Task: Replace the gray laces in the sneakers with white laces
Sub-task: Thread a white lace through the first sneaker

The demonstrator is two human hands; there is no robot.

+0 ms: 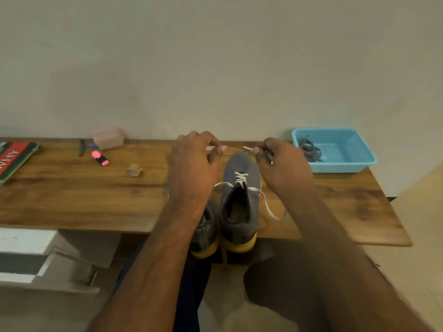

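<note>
Both hands are raised over the toe of the shoe, each pinching one end of the white lace (265, 200). The left hand (191, 161) has its fingers curled, thumb and forefinger nipped on the lace tip at its right edge. The right hand (282, 161) is curled the same way, with a white tip poking out leftward between thumb and fingertip. The two tips are held near each other but apart, probably so the person can draw the lace even and check that both ends match before threading the next eyelets.

From the left of the desk (72, 200): a red and green book (14, 159) lies at the edge, then a dark pen (81, 147), a pink highlighter (100, 158), a pale plastic box (109, 137) against the wall, and a small roll of tape (134, 170).

The left sneaker (206, 233) is mostly hidden under the left forearm; whether it has any lace I cannot tell. Just beside it the right sneaker (241, 212) stands heel toward the person, toe toward the wall, which puts the eyelets within easy reach. White lace already crosses its lower eyelets, and loose lengths trail off both sides.

At the far right, the gray laces (310, 149) lie heaped in a blue basket (347, 165), well apart from the work, apparently set aside as finished with.
</note>
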